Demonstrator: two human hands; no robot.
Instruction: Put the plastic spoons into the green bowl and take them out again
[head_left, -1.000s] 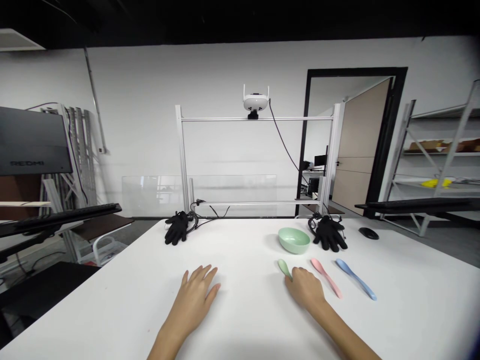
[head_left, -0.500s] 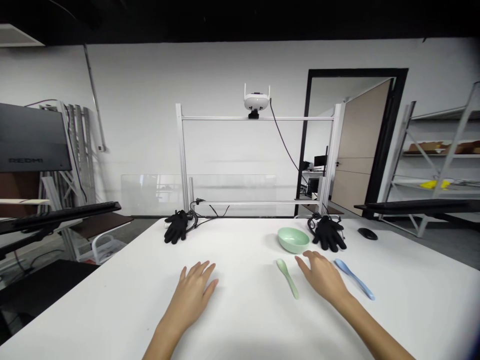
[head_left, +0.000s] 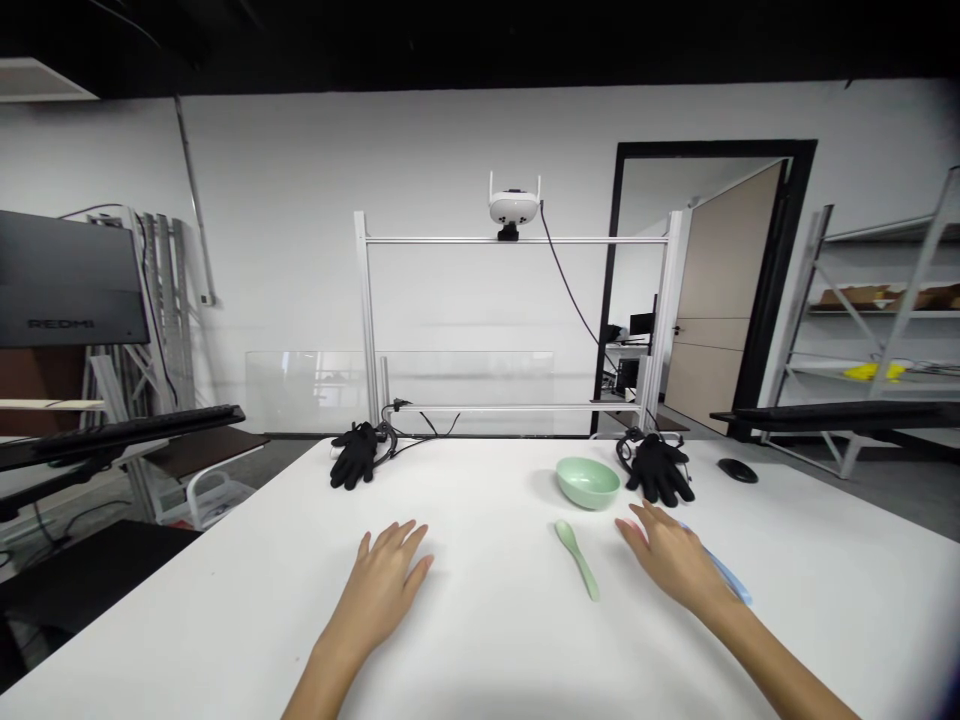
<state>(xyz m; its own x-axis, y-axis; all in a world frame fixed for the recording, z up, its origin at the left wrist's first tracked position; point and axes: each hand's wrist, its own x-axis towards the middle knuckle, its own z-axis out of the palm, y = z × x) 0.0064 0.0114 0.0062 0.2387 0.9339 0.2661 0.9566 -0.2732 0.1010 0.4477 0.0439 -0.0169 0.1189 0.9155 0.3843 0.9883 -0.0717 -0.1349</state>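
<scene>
My left hand (head_left: 384, 578) is open above the white table (head_left: 480, 640), fingers spread, with nothing in it. My right hand (head_left: 673, 556) is also open, palm down, its fingers loosely apart. Beneath that hand lies a blue spoon (head_left: 733, 582); only its handle shows well, the rest being covered. A small pink thing (head_left: 630, 524) peeks out by the right thumb and index finger, its kind hidden. Left of the right hand rests a light green spoon (head_left: 577, 560), bowl end pointing away. Farther back stands a green bowl (head_left: 589, 484), upright.
Two black gloves with cables lie toward the back, a left one (head_left: 355, 456) and a right one (head_left: 658, 470). A black mouse (head_left: 738, 470) sits at the right. Behind rises a metal frame (head_left: 517, 241) carrying a white camera device (head_left: 514, 207).
My right hand has shifted to the right, from beside the blue spoon to over it. A bit of pink now shows at its fingers. My left hand has hardly moved.
</scene>
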